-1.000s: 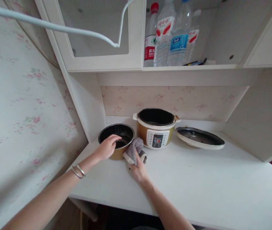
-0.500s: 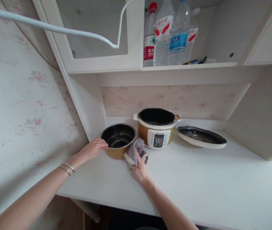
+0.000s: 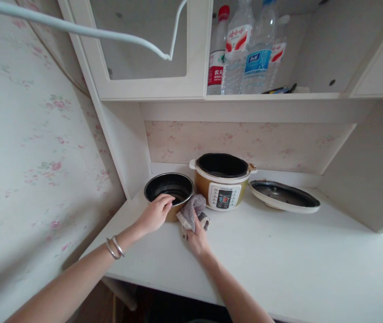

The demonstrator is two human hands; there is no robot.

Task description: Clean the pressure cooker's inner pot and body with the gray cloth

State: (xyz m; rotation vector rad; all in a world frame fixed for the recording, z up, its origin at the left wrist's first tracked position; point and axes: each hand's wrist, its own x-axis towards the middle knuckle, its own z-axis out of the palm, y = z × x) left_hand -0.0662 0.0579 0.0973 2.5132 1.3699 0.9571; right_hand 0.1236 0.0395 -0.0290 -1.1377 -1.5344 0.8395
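Note:
The inner pot [image 3: 174, 180] of a cooker, black inside and gold outside, stands on the white tabletop. My left hand [image 3: 156, 214] is at its near rim, fingers curled over the edge and thumb side hidden from me. My right hand [image 3: 198, 237] grips a folded grey cloth [image 3: 191, 214] and presses it against the pot's outer right side. Just right of them is the gold and white cooker body [image 3: 208, 190], uncovered, its control panel facing me. Beyond it lies the round lid [image 3: 283, 196], dark inner face up.
Overhead, a white cabinet [image 3: 164, 92] spans the tabletop [image 3: 279, 264], with several plastic bottles [image 3: 257, 63] on its open shelf. A pale cable [image 3: 110, 35] crosses the upper left. Flowered wallpaper [image 3: 43, 170] covers the wall at left.
My left hand has moved right along the rim, from the pot's left side to its near side. My right hand and the cloth stay at the pot's right side. The view has shifted slightly.

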